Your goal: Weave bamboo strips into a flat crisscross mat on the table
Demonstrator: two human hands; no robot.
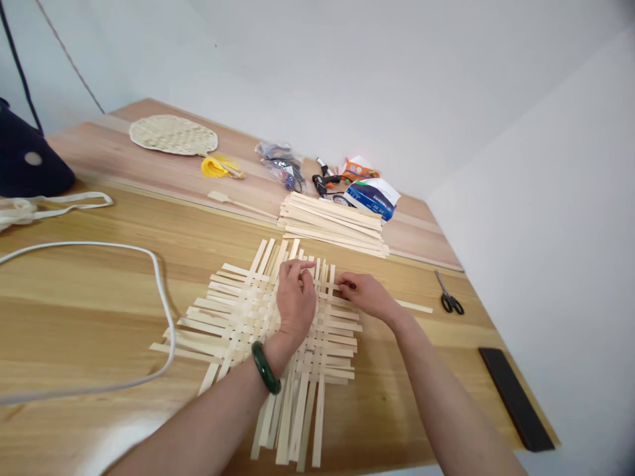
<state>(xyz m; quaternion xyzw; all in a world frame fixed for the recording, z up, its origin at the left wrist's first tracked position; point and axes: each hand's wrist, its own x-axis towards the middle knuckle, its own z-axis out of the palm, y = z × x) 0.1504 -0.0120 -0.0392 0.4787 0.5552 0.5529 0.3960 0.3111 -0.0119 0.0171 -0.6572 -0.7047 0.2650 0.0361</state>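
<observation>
In the middle of the near tabletop lies a half-loose woven mat (248, 316), flat, its pale strips crossing over and under in a tight centre and ending in uneven fringes on every side. The left hand (296, 297) is on top of it, fingers loosely bent, and I cannot tell whether they grip anything; that hand and its forearm, with a green bangle (266, 369), hide part of the weave. At the right edge the right hand (364, 294) has thumb and fingers pressed together, pinching a pale strip (327, 285). Another length shows beyond the right wrist; whether it is the same one, I cannot tell. A white cord (157, 277) loops across the fringe tips at left.

Just beyond the mat sits a pile of loose strips (332, 225). Scissors (449, 303) lie to the right, closed, with a black slab (516, 400) nearer. Farther back are a blue box (370, 199), a black glue gun (323, 182), plastic packets (282, 165), yellow cord (214, 167) and an oval woven panel (173, 135). A dark bag (30, 158) stands far left. The wooden table (391, 383) is honey-coloured near, pinker far, against white walls (317, 73).
</observation>
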